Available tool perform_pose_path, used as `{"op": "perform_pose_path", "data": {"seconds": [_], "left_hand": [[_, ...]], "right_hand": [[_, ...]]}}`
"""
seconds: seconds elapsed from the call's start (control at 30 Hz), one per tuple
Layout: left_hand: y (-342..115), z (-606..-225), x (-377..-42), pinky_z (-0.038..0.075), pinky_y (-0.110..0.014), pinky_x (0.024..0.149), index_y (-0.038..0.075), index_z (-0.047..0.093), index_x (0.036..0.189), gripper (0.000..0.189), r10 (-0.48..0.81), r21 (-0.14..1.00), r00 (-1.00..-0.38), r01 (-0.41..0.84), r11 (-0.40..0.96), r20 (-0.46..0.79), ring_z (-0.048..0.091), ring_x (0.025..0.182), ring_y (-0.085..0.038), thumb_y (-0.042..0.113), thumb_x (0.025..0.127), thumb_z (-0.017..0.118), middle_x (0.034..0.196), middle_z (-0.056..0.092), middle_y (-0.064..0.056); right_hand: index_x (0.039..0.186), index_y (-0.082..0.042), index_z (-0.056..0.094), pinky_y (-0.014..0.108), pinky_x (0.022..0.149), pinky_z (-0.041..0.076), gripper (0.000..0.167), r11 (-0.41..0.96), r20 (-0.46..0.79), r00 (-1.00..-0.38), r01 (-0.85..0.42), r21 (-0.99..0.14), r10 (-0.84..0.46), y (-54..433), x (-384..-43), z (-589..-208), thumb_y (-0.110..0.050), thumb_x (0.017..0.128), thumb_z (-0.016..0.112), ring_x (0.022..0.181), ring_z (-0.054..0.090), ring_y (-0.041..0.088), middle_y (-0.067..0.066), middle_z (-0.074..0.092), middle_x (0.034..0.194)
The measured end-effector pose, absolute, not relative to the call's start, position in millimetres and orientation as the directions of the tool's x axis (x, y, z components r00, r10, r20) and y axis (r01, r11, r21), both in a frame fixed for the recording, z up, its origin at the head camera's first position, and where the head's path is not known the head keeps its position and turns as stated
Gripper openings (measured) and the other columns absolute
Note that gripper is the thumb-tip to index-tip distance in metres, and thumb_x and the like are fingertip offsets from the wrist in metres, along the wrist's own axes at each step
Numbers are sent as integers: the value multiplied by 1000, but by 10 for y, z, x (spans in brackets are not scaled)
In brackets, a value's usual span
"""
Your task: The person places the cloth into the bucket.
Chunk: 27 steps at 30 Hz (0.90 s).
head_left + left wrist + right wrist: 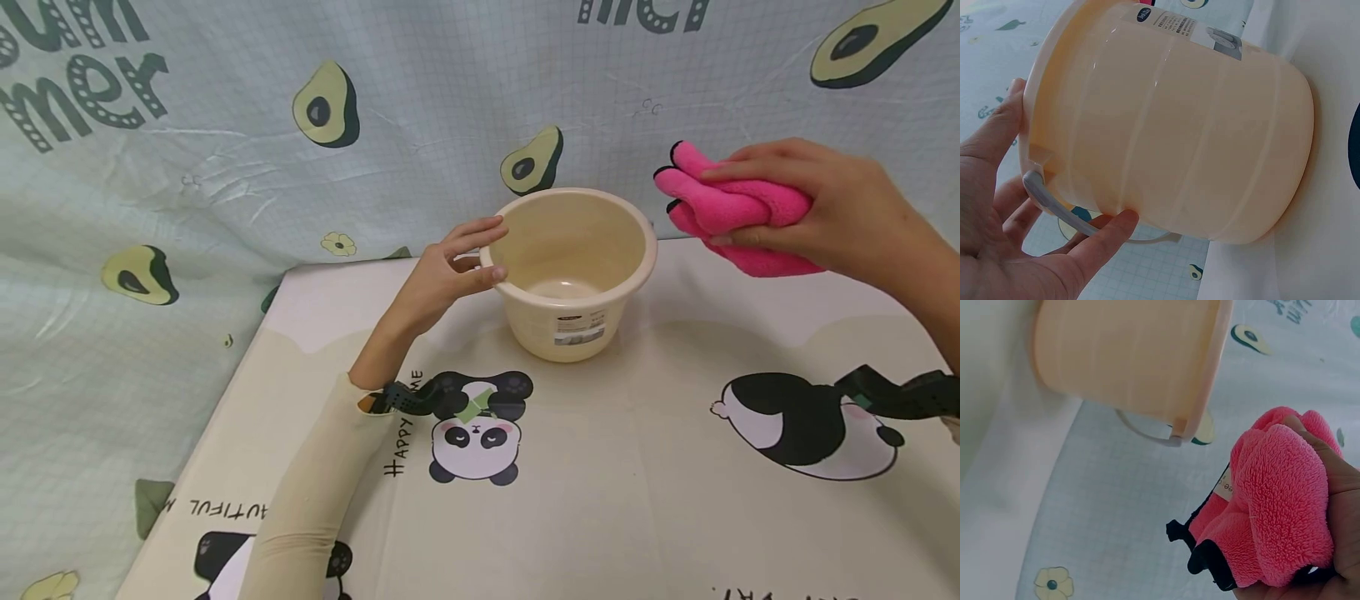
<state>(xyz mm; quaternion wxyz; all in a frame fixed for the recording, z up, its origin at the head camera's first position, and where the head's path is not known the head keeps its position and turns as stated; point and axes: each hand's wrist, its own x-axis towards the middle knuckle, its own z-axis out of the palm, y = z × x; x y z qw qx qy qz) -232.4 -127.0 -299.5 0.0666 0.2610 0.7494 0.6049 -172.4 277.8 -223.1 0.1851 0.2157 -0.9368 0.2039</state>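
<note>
A cream plastic bucket point(566, 329) stands upright near the back of the table, a printed label on its front. My left hand point(457, 265) grips its rim at the left side, thumb over the edge. In the left wrist view the bucket's grey handle point(1063, 209) hangs beside the fingers of that hand. Up to the right of the bucket, my right hand point(832, 200) holds a folded pink towel point(731, 204) with black edging in the air. A small white tag point(1225, 484) shows on the towel in the right wrist view.
The table point(577, 492) wears a cream cover printed with pandas and lettering. Behind it and to the left hangs a pale curtain point(420, 108) with avocado prints, close to the bucket's back. Dark straps point(408, 398) sit at the wrists.
</note>
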Motion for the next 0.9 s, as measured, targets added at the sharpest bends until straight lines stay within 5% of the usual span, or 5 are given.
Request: {"op": "perform_pose_path", "data": {"seconds": [0.27,0.47,0.6,0.7,0.9], "left_hand": [[-1275,-3005,-2333,57,-35,94,12,59,144,57,476,938,-850,321,133,224,60,124,-30,15,90,76,153,46,9],[-1276,-3003,-2332,54,-35,97,12,59,144,56,477,929,-847,341,145,237,58,127,-28,16,90,77,153,46,9],[-1283,-3000,-2331,56,-34,95,12,59,144,56,476,932,-849,334,143,232,59,126,-30,15,90,76,153,46,9],[-1283,-2996,-2328,57,-34,94,11,59,144,57,476,935,-849,327,135,228,60,124,-31,15,90,77,153,46,8],[-1274,-3001,-2336,58,-35,92,11,60,144,56,481,939,-847,320,122,226,61,123,-31,16,90,77,153,46,8]], "right_hand": [[138,-16,65,36,87,58,65,827,418,-840,-483,-288,-345,2708,-1762,-2163,-1,78,86,124,50,43,15,57,139],[138,-21,66,1,74,25,60,811,437,-821,-513,-282,-368,2644,-1784,-2114,-5,83,84,122,53,39,11,59,136],[139,-20,65,33,87,57,64,805,436,-814,-526,-276,-383,2588,-1807,-2096,-4,80,85,122,52,41,14,58,137],[140,-18,64,73,81,52,66,800,429,-808,-539,-263,-404,2553,-1832,-2083,-1,80,85,123,51,45,18,56,138],[140,-17,64,74,80,50,70,779,437,-785,-576,-249,-440,2500,-1897,-2042,0,76,87,122,52,47,19,56,138]]}}
